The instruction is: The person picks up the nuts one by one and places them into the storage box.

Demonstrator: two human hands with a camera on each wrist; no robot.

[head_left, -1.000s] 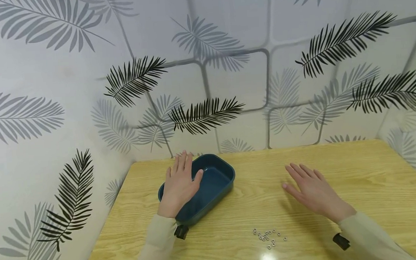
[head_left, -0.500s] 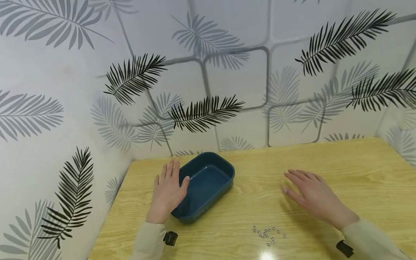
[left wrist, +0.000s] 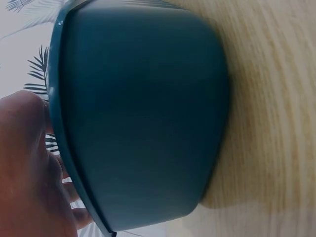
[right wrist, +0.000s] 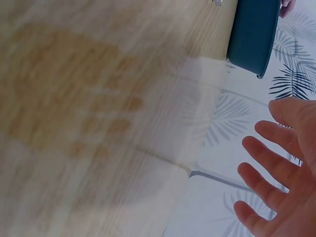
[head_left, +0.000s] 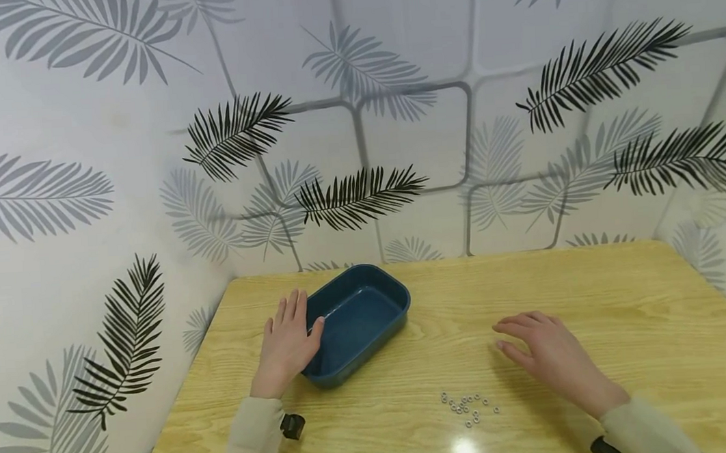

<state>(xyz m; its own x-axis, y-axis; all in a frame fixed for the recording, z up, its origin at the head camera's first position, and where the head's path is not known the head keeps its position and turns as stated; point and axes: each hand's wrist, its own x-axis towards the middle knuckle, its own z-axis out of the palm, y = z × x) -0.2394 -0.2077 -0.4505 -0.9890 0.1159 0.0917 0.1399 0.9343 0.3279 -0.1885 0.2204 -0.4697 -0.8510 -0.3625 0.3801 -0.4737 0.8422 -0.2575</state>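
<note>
A dark blue rectangular container (head_left: 356, 322) with rounded corners stands on the table, turned at a slant. My left hand (head_left: 285, 343) is over its left rim, fingers straight and spread, thumb toward the inside; whether it touches the rim I cannot tell. In the left wrist view the container's outer wall (left wrist: 143, 113) fills the middle. My right hand (head_left: 555, 357) hovers above the table to the right, fingers slightly bent, holding nothing. Several small metal rings (head_left: 465, 406), like nuts or washers, lie scattered between the hands, nearer the front.
The light wood table (head_left: 638, 308) runs back to a wall (head_left: 408, 142) with a leaf pattern. Another patterned wall closes the left side. A light reflection shows on the tabletop in front of the rings.
My left hand has moved left and toward me, from over the container to its left rim. The right hand has come slightly nearer, its fingers bending a little more. Container and rings stay put.
</note>
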